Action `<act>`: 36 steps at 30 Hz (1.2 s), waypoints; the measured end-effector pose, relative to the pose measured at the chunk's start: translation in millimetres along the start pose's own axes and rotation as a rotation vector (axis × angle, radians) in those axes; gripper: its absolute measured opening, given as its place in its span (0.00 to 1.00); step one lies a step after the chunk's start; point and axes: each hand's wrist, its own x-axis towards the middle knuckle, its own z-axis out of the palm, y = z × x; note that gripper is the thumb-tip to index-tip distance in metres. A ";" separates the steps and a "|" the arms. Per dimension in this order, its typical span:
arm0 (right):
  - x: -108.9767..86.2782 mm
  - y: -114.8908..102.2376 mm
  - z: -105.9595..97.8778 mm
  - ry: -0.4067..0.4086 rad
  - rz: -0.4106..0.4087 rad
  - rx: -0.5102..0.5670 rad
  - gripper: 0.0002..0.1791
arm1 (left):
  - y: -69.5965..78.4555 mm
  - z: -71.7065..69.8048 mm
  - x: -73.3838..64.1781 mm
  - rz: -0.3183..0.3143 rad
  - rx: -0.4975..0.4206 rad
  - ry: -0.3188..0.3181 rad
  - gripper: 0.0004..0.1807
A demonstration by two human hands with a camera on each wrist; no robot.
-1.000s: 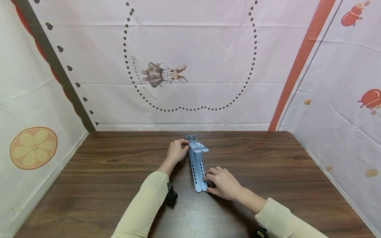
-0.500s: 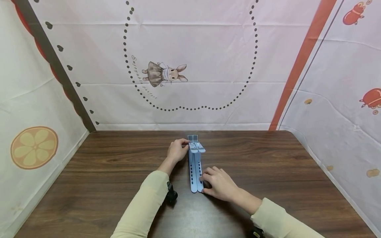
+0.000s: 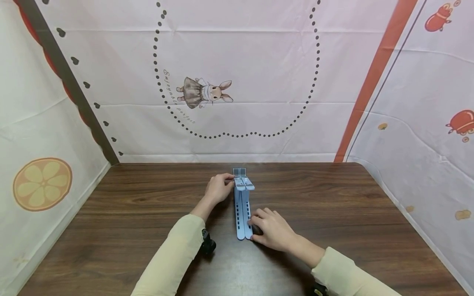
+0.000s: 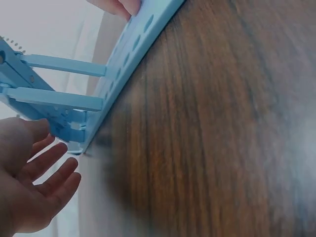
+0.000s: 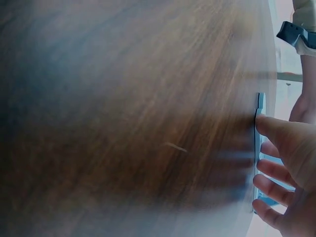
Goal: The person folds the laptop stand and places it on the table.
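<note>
A light blue folding laptop stand (image 3: 240,222) is on the table, its two slotted base bars side by side and its upper arms raised at the far end. Beside that far end is my left hand (image 3: 218,189), its fingertips at the stand's left edge. The left wrist view shows its fingers (image 4: 57,185) loosely spread, with the thumb close by the raised part. My right hand (image 3: 274,230) touches the right edge of the base near its front end. In the right wrist view its thumb (image 5: 271,127) and spread fingertips rest along that edge.
The stand is on a dark wood-grain table (image 3: 148,193). Printed cloth (image 3: 259,82) rises behind the table and on both sides. A black wrist camera (image 3: 208,243) is worn on the left forearm.
Its near end shifted left, so the stand now points straighter, and the right hand moved left with it. Lately the left hand and forearm have drawn slightly left.
</note>
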 end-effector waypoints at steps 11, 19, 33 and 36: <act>-1.8 1.4 -0.5 -0.023 -0.002 0.034 0.18 | 0.5 -12.0 -20.7 0.075 -0.046 0.027 0.11; -0.2 7.5 -7.4 -0.054 0.012 0.129 0.16 | -3.9 -18.1 -36.1 0.087 -0.110 0.019 0.11; 20.6 27.1 -2.7 0.124 0.243 0.429 0.14 | -1.4 -15.2 -51.9 0.081 -0.195 0.041 0.11; 26.4 29.5 0.4 0.163 0.291 0.469 0.14 | -1.0 -11.7 -52.3 0.069 -0.203 0.053 0.10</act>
